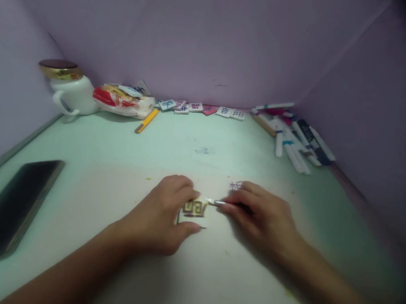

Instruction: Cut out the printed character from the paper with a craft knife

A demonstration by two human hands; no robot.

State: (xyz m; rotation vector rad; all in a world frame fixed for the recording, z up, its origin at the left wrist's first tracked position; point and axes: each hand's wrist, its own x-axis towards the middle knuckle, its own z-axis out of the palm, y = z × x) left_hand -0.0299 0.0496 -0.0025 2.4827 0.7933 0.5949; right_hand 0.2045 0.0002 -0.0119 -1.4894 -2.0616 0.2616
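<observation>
Near the middle of the table, my left hand (168,213) grips a small white piece (192,220) by its edges, between thumb and fingers. Dark, yellowish character-like marks cover the piece. My right hand (261,210) is closed around a slim metal craft knife (220,203), whose pointed tip meets the upper right edge of the piece. Just behind my right fingers, a purple character (235,186) shows on the pale surface, partly covered by that hand.
A dark phone (20,204) lies at left. Along the back are a white mug (77,95), a red-and-white packet (124,101), a yellow stick (146,121) and several character tiles (195,107). Several markers (292,149) are heaped at the back right.
</observation>
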